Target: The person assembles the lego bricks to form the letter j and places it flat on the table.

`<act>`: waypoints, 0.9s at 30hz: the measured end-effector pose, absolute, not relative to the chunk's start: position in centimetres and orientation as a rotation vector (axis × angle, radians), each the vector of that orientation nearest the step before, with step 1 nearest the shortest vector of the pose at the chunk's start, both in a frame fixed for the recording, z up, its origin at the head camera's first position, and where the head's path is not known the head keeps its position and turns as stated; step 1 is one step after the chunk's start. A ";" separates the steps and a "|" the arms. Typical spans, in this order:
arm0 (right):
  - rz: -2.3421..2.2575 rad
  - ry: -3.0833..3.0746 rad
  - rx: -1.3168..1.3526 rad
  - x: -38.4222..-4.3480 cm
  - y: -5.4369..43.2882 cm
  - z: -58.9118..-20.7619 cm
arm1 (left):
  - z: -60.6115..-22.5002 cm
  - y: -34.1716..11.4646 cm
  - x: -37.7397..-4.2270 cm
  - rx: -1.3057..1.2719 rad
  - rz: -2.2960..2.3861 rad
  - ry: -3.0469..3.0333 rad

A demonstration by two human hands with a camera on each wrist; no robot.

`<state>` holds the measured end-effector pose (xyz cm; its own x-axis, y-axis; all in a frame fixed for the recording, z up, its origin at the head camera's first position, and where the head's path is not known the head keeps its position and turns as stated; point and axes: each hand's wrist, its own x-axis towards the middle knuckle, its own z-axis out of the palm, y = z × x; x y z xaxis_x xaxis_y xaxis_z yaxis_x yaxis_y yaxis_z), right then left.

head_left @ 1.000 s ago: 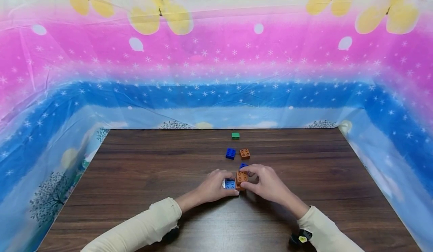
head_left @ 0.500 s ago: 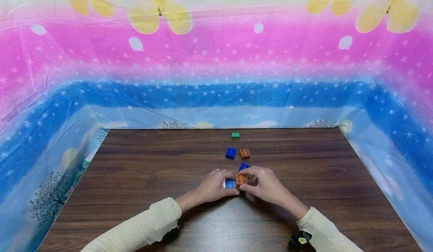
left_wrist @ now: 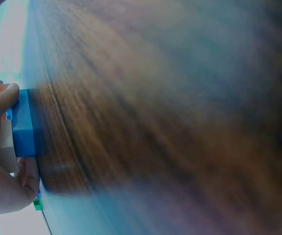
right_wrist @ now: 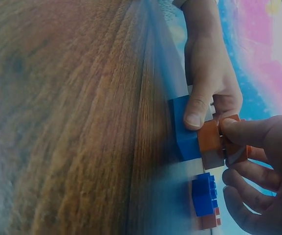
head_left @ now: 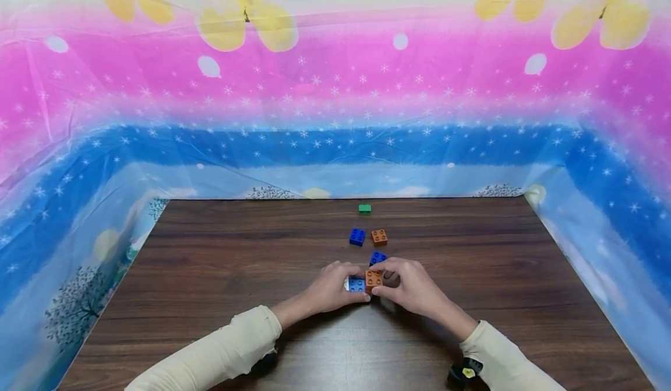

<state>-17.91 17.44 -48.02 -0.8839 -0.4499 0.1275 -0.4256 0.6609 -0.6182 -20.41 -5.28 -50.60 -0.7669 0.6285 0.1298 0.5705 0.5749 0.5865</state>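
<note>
My left hand (head_left: 330,287) grips a small brick build from the left, thumb in front and fingers behind. The build has a blue bottom brick (right_wrist: 184,132), a light blue studded top (head_left: 357,285) with white beside it, and an orange brick (right_wrist: 210,144) on the right. My right hand (head_left: 414,285) pinches a second orange brick (head_left: 374,278) between thumb and fingers, over the lower orange one. In the right wrist view the two orange bricks sit against each other; whether they are fully joined I cannot tell. My left fingers hide part of the build.
Just behind the build lies a blue brick (head_left: 378,258), close to my right fingers. Farther back are another blue brick (head_left: 357,237) and an orange brick (head_left: 379,238), with a green brick (head_left: 364,209) near the far edge of the wooden table (head_left: 236,233). Printed cloth surrounds it.
My right hand has brought its orange brick slightly left and down over the lower orange one, lining them up. More of the blue brick behind now shows. My left hand has stayed put.
</note>
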 end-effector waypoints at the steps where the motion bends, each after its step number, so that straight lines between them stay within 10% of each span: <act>1: -1.040 2.829 -0.751 -17.9 17.5 -48.0 | -50.6 -5.3 -20.4 1.032 0.958 2.701; 27: -0.885 2.933 -0.749 -18.1 17.0 -47.9 | -50.5 -5.3 -20.5 1.019 0.953 2.680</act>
<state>-18.08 17.01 -47.92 -0.8872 -0.4380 0.1448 -0.4450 0.7298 -0.5190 -20.55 -5.30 -50.54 -0.7661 0.6340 0.1054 0.5582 0.5751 0.5980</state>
